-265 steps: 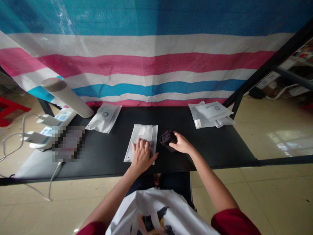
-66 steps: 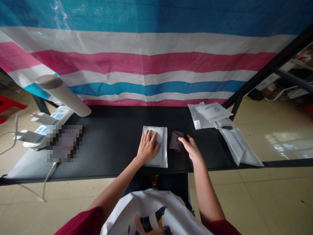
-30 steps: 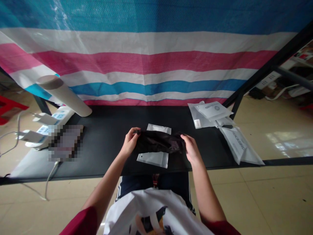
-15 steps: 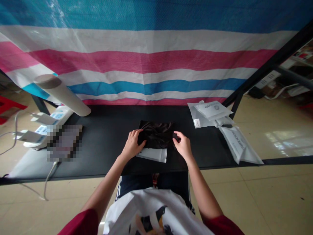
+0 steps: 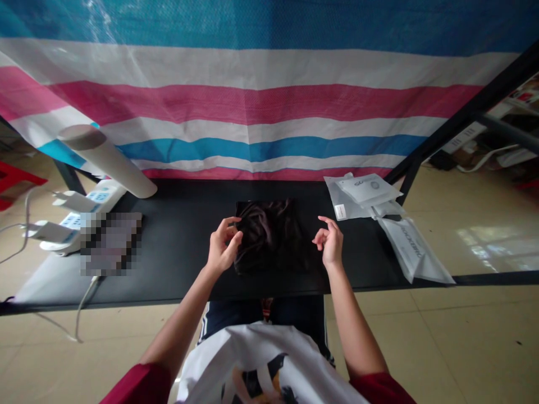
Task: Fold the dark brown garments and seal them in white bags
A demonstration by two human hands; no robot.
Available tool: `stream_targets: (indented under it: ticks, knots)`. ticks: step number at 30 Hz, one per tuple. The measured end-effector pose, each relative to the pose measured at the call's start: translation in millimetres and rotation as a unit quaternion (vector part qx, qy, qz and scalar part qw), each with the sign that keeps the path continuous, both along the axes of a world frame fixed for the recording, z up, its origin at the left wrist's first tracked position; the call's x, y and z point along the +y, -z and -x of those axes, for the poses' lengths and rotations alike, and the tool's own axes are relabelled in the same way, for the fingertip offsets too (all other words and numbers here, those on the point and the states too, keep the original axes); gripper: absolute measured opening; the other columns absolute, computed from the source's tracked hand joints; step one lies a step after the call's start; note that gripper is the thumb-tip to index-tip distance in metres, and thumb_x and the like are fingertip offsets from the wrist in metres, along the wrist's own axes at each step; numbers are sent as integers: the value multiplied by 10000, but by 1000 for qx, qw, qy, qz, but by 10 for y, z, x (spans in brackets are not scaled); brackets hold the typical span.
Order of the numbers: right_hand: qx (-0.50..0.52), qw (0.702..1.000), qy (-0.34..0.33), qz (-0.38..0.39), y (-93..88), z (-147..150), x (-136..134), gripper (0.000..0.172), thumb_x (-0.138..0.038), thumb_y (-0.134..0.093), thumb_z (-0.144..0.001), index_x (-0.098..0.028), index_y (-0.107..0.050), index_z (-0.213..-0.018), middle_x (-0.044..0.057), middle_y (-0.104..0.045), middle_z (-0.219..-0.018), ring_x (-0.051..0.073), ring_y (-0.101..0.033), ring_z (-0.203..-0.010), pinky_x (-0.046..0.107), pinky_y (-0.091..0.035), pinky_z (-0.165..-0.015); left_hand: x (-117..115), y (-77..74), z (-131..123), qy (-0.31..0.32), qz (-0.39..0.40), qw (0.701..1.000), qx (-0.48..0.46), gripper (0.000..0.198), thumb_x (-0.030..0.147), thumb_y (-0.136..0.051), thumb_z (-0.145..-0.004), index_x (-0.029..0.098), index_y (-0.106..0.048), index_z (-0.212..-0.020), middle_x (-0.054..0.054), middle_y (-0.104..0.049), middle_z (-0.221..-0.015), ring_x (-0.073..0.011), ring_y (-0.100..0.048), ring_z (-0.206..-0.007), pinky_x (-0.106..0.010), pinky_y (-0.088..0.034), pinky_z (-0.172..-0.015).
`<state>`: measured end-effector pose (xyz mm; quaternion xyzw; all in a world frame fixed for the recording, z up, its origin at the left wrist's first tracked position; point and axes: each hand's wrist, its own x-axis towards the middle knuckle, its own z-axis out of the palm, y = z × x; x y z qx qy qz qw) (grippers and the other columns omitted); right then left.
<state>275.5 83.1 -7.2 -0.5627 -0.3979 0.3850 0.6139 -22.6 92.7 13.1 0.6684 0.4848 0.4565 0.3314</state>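
Note:
A dark, crumpled piece of cloth (image 5: 272,235) lies spread on the black table in front of me. At its left edge is my left hand (image 5: 222,244), thumb and fingers apart; whether the fingertips touch the fabric I cannot tell. My right hand (image 5: 330,242) hovers a short way to the right of the cloth, holding nothing, its index finger stretched out and the other fingers loosely bent. The small clear zip bag does not show now.
White printed plastic bags (image 5: 366,193) lie at the right of the black table (image 5: 181,224). To the left are a power strip (image 5: 99,196) with chargers, a blurred-out phone (image 5: 112,244) on a cable, and a white cylinder (image 5: 113,163). A striped sheet (image 5: 252,104) hangs behind.
The cloth has been spread toward me and now lies where the clear zip bag showed. My right hand has let go of it and moved right; my left hand has loosened and shifted slightly left.

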Motion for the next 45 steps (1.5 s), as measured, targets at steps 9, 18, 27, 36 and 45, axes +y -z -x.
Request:
stream_targets:
  ticks: [9,18,27,36,45]
  knots:
    - [-255,962,-101,-1,23,328,-82,245,-390,-551,-902,-201,-680,-991,71,-744,-891,210,-709,-836,320,-551,-741,-98,176,-464,50,-54,955,286,254,404,-629,-840,215,-619,-1008,-63,-633,-970,-246,-584,-928,-380,-467,-830]
    - [-467,881,-69,27,-82,241,-157,223,-319,-530,-910,-201,-690,-1012,73,-757,-956,242,-712,-881,351,-540,-807,-197,297,443,-484,-120,863,-81,151,292,-514,-810,211,-440,-914,-1,-453,-900,-168,-482,-859,-320,-411,-801]
    - [-537,837,-108,3,208,402,-150,488,-446,-538,-913,-135,-611,-1281,178,-597,-1361,325,-540,-1283,490,-433,-1067,-445,248,64,-86,-13,924,373,484,497,-561,-888,236,-513,-1293,-148,-541,-1349,-347,-476,-1251,-511,-414,-987]
    - [-563,814,-140,7,390,239,-207,632,-500,-421,-972,-121,-412,-1478,164,-377,-1549,307,-301,-1464,532,-293,-1164,-269,407,102,-58,-36,907,415,639,564,-519,-902,262,-427,-1458,-117,-410,-1536,-342,-355,-1423,-538,-289,-1149]
    - [-514,850,-116,-27,417,170,-251,515,-437,-477,-954,-137,-557,-1365,147,-521,-1452,294,-415,-1403,529,-348,-1149,-308,389,123,-63,-51,913,400,539,505,-511,-920,234,-486,-1385,-119,-501,-1461,-320,-424,-1375,-495,-340,-1120]
